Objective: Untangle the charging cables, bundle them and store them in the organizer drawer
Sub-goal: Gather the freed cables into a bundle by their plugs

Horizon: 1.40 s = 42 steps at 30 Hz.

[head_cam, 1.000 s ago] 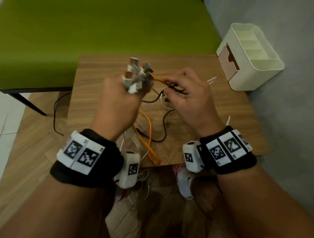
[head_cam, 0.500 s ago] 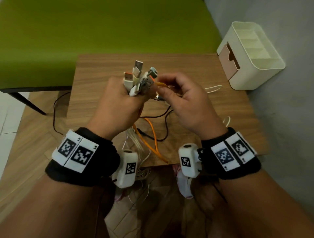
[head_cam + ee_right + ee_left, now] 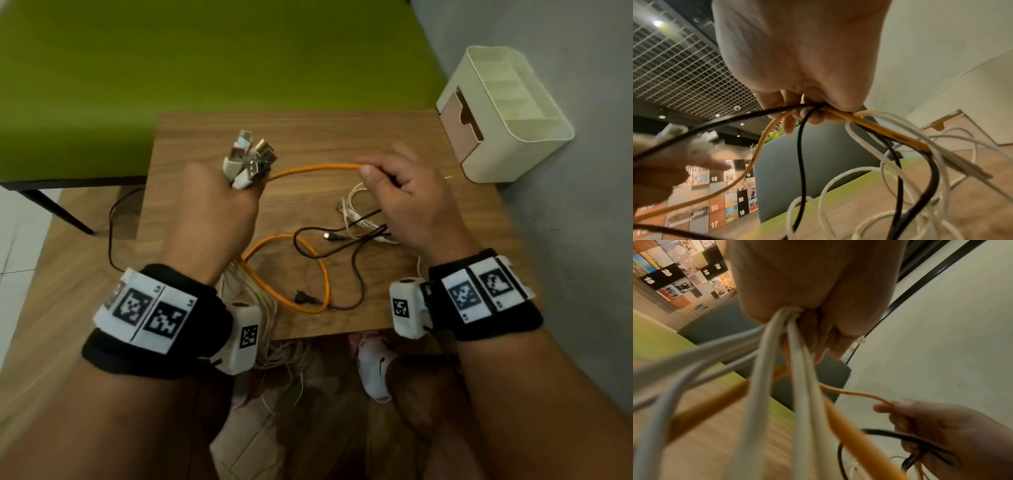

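My left hand [image 3: 219, 205] is a fist around a bunch of cables, their USB plugs [image 3: 248, 159] sticking up out of it. White cables [image 3: 764, 386] hang down from that fist past the table's front edge. An orange cable [image 3: 315, 169] runs from the fist across to my right hand [image 3: 404, 202], which pinches it and also grips black cables [image 3: 801, 146]. Loose orange, black [image 3: 356, 274] and white cables [image 3: 356, 212] lie tangled on the wooden table [image 3: 342, 137]. The cream organizer [image 3: 507, 116] with its tan drawer [image 3: 459, 120] stands at the table's far right corner.
A green surface [image 3: 205, 61] lies beyond the table. A grey wall [image 3: 582, 240] runs along the right. One black cable [image 3: 111, 233] hangs off the table's left edge. Below the near edge are a white shoe [image 3: 373, 373] and my legs.
My hands have moved apart: the right hand slid rightward along the orange cable, drawing a stretch of it out straight from the left fist. More tangled cable now lies exposed on the table.
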### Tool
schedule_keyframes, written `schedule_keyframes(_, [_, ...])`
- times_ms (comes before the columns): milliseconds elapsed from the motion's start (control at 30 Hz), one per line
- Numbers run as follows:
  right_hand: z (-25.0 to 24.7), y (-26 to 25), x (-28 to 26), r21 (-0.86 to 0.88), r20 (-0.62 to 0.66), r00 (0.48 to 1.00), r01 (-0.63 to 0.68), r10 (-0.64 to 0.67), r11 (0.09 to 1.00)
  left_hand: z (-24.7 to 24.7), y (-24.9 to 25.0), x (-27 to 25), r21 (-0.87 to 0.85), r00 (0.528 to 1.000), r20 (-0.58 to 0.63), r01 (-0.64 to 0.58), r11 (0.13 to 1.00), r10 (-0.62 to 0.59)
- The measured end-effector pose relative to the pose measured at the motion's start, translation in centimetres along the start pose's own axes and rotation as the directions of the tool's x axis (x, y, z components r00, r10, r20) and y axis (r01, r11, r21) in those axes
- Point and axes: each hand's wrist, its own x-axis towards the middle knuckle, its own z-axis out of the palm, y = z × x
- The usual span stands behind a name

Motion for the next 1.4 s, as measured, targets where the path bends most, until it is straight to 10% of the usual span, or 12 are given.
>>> schedule_keyframes(100, [0.8, 0.3, -0.1, -0.1, 0.059, 0.993, 0.109, -0.103, 0.989, 0.0, 1.1, -0.5, -0.061, 0.988, -0.09, -0.13, 0.99, 0.124])
schedule_keyframes(367, [2.6, -1.8, -0.8, -0.135, 0.022, 0.937, 0.348, -0.348, 0.928, 2.2, 0.8, -0.8, -0.072, 0.938, 0.249, -0.231, 0.97, 0.242])
schedule_keyframes(567, [2.0, -1.4, -0.7, -0.239, 0.022, 0.964, 0.264, -0.266, 0.934, 1.1, 1.4, -0.9, -0.161, 0.945, 0.06, -0.308, 0.938, 0.321])
schedule_keyframes(700, [0.7, 1.0, -0.1, -0.42, 0.009, 0.999, -0.024, 0.031, 0.907, -0.5, 0.6, 0.2, -0.477, 0.983, -0.121, -0.177, 0.861, 0.135])
schedule_keyframes(1100, [1.0, -1.6, -0.2, -0.034, 0.011, 0.983, 0.184, -0.183, 0.982, 0.1, 0.6, -0.5, -0.481, 0.953, 0.159, -0.153, 0.863, 0.258])
schedule_keyframes(1400, [-1.1, -5.3, -2.2, -0.053, -0.074, 0.991, 0.108, -0.112, 0.993, -1.0, 2.1, -2.6, -0.582, 0.986, 0.096, -0.058, 0.811, 0.139])
